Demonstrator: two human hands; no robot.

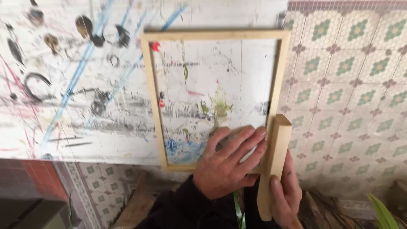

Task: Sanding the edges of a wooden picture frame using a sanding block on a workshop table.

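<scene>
**Wooden frame and block at the bench's corner**

A paint-spattered white bench (85, 85) stands over a floor of patterned tiles (352, 85). The left hand (227, 163) lies flat, fingers spread, holding nothing, pressed on the bench inside the near right corner of a light wooden frame (153, 101). The right hand (286, 193) is closed round a wooden block (274, 161), held upright against the frame's right rail. The frame reaches the bench's right edge and overhangs its near edge.
</scene>
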